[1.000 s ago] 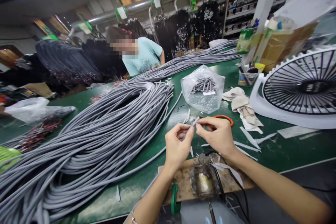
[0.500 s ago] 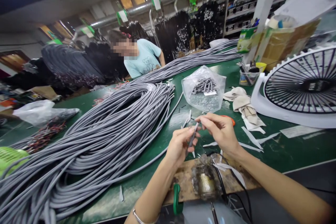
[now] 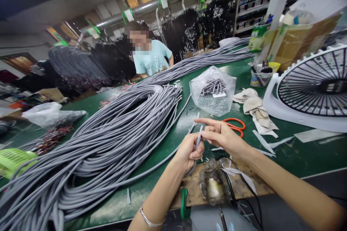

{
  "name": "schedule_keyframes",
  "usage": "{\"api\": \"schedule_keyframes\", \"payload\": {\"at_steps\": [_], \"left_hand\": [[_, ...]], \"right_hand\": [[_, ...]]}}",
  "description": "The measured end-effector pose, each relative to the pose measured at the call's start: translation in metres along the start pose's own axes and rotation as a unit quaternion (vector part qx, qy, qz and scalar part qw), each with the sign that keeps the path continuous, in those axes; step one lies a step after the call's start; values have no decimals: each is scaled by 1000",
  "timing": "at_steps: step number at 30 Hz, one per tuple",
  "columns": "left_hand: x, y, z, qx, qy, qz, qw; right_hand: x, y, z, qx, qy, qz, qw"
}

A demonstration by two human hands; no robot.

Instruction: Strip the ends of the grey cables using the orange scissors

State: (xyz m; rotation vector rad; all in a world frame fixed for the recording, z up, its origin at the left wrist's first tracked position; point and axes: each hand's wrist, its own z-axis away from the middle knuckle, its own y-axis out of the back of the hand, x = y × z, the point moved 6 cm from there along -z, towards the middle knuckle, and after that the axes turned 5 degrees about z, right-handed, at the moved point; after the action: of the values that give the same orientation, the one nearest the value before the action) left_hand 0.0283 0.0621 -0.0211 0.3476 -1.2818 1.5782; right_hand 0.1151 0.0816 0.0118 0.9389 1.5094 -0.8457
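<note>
Left hand [image 3: 187, 152] curled shut around a grey cable [image 3: 199, 139], right hand [image 3: 223, 136] just beside it – fingers spread, holding nothing visible – orange scissors [image 3: 235, 127] near, green tabletop [image 3: 151, 191] below

Left hand [image 3: 188, 152] curled, right hand [image 3: 222, 135] outstretched

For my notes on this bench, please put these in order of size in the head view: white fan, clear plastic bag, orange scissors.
Largest is the white fan, then the clear plastic bag, then the orange scissors.

orange-handled scissors [image 3: 234, 125] lie on the green workbench [image 3: 295, 155] near a white fan [image 3: 298, 122].
</note>
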Motion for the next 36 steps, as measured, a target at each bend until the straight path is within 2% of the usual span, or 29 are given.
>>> {"api": "schedule_keyframes", "payload": {"at_steps": [4, 7, 10, 14, 16, 20, 22, 25, 26, 28, 30, 31, 34, 36], "left_hand": [[-5, 2, -3, 0, 18, 5, 1000], [-1, 7, -5, 13, -21, 34, 999], [5, 10, -2, 32, -69, 54, 996], [20, 12, 9, 64, -153, 65, 984], [26, 11, 15, 62, -186, 65, 978], [32, 10, 20, 39, -192, 50, 979], [34, 9, 21, 31, -192, 36, 980], [40, 9, 27, 43, -226, 0, 973], [42, 10, 29, 51, -242, -19, 969], [42, 10, 30, 58, -254, -69, 963], [38, 7, 28, 44, -238, -134, 961], [36, 6, 27, 37, -233, -174, 956], [38, -2, 32, 33, -277, -300, 912], [41, -13, 39, 12, -317, -352, 881]], "right_hand": [[-4, -3, 0, -64, 16, 93, 993], [-4, -4, 0, -79, 25, 128, 988], [-1, -4, 0, -51, 34, 164, 985], [0, -4, 2, -9, 85, 211, 974], [-1, -5, 3, 2, 106, 246, 963], [-5, -7, 5, 5, 122, 278, 953], [-8, -2, 6, 39, 130, 320, 938], [-13, 17, 8, 167, 115, 410, 889], [-14, 23, 9, 197, 106, 405, 886], [-15, 26, 9, 192, 99, 320, 923], [-17, 20, 8, 129, 105, 195, 967], [-19, 16, 8, 102, 110, 146, 978], [-18, 7, 6, 54, 113, 81, 989], [-11, 4, 3, 38, 97, 90, 990]]}}
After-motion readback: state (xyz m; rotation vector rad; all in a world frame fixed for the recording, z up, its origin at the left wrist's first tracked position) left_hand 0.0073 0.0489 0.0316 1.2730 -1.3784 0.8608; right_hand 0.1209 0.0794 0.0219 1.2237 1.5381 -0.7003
